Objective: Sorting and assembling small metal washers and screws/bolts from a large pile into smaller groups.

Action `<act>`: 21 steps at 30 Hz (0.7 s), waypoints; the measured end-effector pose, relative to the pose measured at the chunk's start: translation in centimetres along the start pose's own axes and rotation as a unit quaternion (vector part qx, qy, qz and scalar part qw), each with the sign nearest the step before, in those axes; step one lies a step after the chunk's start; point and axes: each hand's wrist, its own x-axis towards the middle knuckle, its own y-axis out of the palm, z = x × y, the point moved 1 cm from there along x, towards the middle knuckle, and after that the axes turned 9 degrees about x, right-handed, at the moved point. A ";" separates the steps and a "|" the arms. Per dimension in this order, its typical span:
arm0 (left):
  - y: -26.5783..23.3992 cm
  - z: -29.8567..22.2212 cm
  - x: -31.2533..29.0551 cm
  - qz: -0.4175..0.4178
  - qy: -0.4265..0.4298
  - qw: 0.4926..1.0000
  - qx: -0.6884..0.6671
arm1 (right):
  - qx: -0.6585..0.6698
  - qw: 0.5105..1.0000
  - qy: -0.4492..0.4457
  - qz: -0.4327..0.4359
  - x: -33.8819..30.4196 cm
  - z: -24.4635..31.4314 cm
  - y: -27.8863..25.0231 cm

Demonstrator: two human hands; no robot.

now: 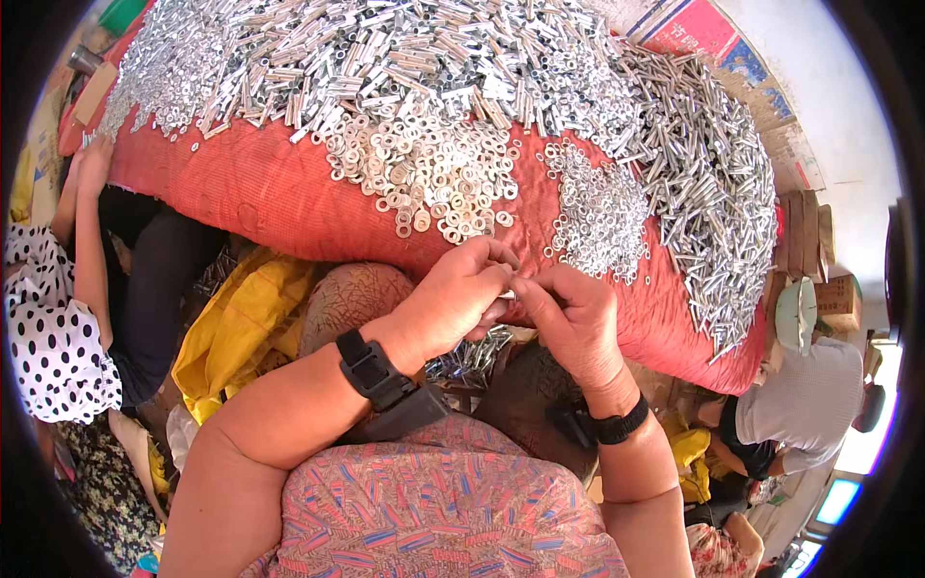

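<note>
My left hand (453, 297) and my right hand (575, 323) meet in the middle, just in front of the red cloth surface (260, 197). Both are closed, fingertips pinched together around a small shiny metal piece (509, 295), mostly hidden by the fingers. Right behind the left hand lies a pile of flat washers (424, 169). Smaller metal rings (599, 214) are heaped beyond the right hand. Metal sleeves (385, 53) cover the far side of the cloth, and slim metal rods (708, 173) are piled at its right.
More loose metal parts (472, 358) lie below my hands, between my knees. A yellow sack (236, 323) hangs at the left. Another person's hand (94, 162) works at the cloth's left end. A person in a grey shirt (805, 405) sits at the right, near cardboard boxes (838, 301).
</note>
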 end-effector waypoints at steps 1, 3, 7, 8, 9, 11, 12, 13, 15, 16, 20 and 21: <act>0.0 0.0 0.0 -0.010 0.028 0.999 0.020 | 0.001 1.000 0.001 0.001 0.0 0.1 0.0; 0.3 -0.2 -0.1 -0.015 0.035 0.999 0.026 | -0.011 1.000 0.006 -0.001 0.0 0.4 -0.2; 0.4 -0.6 -0.2 -0.034 0.040 0.997 0.049 | 0.041 0.998 0.030 0.039 0.1 0.0 -0.3; 0.3 -0.5 -0.1 -0.034 0.039 0.997 0.049 | 0.126 0.990 0.054 0.021 -0.2 -0.5 -0.1; 0.2 -0.4 0.0 -0.029 0.045 0.997 0.049 | 0.211 0.975 0.077 0.001 -0.5 -0.9 0.0; 0.2 -0.4 0.0 -0.024 0.050 0.997 0.049 | 0.161 0.985 0.050 0.028 -0.6 -0.2 -0.4; 0.3 -0.4 0.0 -0.034 0.055 0.996 0.058 | 0.160 0.984 0.074 0.035 -0.4 0.1 -0.4; 0.4 -0.4 -0.1 -0.043 0.060 0.995 0.067 | 0.159 0.982 0.098 0.042 -0.3 0.2 -0.4; 0.5 -0.3 -0.1 -0.047 0.078 0.993 0.076 | 0.104 0.989 0.095 0.049 -0.1 0.5 -0.6; 0.5 -0.3 -0.1 -0.051 0.096 0.991 0.084 | 0.049 0.993 0.093 0.056 0.0 0.6 -0.6; 0.7 -0.3 -0.2 -0.046 0.094 0.992 0.076 | -0.012 0.998 0.050 0.041 0.0 -0.2 -0.8; 0.7 -0.3 -0.2 -0.051 0.096 0.990 0.085 | 0.025 0.998 0.048 0.040 0.0 0.1 -0.7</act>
